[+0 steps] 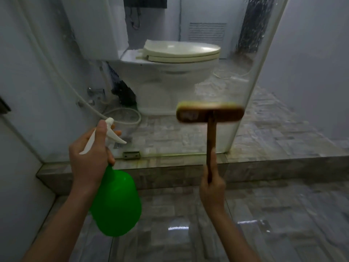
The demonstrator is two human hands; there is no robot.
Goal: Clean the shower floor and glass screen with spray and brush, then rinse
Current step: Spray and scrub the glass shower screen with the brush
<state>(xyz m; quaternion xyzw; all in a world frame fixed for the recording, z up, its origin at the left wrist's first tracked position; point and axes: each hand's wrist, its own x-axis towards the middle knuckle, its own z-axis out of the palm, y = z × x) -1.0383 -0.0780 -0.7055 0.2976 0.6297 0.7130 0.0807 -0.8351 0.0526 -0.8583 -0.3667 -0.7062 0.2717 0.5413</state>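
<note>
My left hand (88, 157) grips the neck of a green spray bottle (117, 203) with a white trigger head (111, 135), one finger over the trigger, nozzle facing the glass. My right hand (212, 186) holds the wooden handle of a brown scrubbing brush (209, 114) upright. The blurred brush head is up against the lower part of the glass screen (251, 76), near its right edge. The screen stands on a tiled kerb (170, 167). Below lies the wet, shiny grey tiled shower floor (188, 224).
Behind the glass stands a white toilet (170, 72) with its lid shut. A white hose (124, 116) coils on the floor to its left, beside wall valves (94, 93). White walls close in left and right. A metal bracket (131, 155) fixes the glass to the kerb.
</note>
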